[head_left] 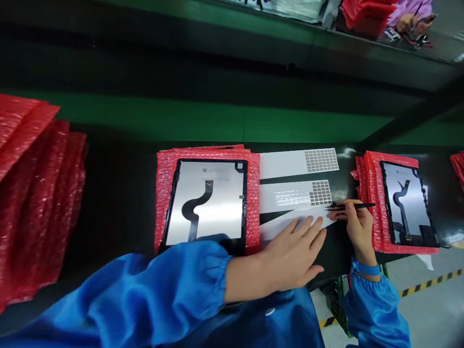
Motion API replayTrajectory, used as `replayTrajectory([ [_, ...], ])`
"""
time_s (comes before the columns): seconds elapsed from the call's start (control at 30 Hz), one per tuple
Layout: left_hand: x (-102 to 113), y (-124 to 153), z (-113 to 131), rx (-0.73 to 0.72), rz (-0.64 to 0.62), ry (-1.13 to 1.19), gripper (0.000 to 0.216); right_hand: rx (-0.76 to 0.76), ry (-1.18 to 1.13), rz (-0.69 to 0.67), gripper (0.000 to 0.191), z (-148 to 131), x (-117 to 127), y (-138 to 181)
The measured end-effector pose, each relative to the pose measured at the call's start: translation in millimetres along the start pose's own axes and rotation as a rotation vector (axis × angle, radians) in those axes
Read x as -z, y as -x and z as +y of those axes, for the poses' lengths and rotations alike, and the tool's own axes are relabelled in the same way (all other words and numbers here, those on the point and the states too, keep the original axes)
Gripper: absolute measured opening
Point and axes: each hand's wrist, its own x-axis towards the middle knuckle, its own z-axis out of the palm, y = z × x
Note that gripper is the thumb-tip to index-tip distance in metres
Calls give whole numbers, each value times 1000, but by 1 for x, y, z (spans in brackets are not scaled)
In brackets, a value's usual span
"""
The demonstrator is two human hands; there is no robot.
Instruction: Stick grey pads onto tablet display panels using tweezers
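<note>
My left hand (290,256) lies with fingers spread, its fingertips on a slanted white strip (277,227). Pinched in my right hand (357,222) are black tweezers (362,206), their tips pointing left over the strip near a sticker sheet (290,197) with small grey squares. Another such sheet (282,165) lies behind it. Left of the sheets, a display panel (221,212) with a black frame and curved dark flex cable rests on red bubble-wrap bags (253,208); my left sleeve covers its near edge.
On the right, a second display panel (416,203) lies on red bubble bags (375,193). A tall stack of red bubble bags (39,208) stands at far left. A shelf (217,48) runs across the back. Past it, a co-worker's hands (413,24) hold a tool.
</note>
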Motion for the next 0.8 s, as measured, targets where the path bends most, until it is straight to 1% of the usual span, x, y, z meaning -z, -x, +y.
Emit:
replayTrajectory([
  [0.07, -22, -15, 10, 12, -80, -22, 86, 4, 9, 24, 35, 2, 4, 4],
  [0.1, -29, -19, 12, 31, -116, -40, 91, 6, 15, 37, 35, 3, 6, 6],
  [0.17, -34, -18, 11, 36, -165, -66, 95, 4, 26, 45, 36, 4, 9, 11],
  [0.33, -18, 1, 1, -35, -223, -67, 91, -51, 54, -61, 36, 10, 12, 25],
  [0.43, -14, 4, -1, -43, -236, -73, 88, -68, 87, -111, 35, 13, 13, 30],
  [0.8, -18, 4, -2, -42, -223, -90, 89, -89, 93, -105, 37, 11, 10, 27],
])
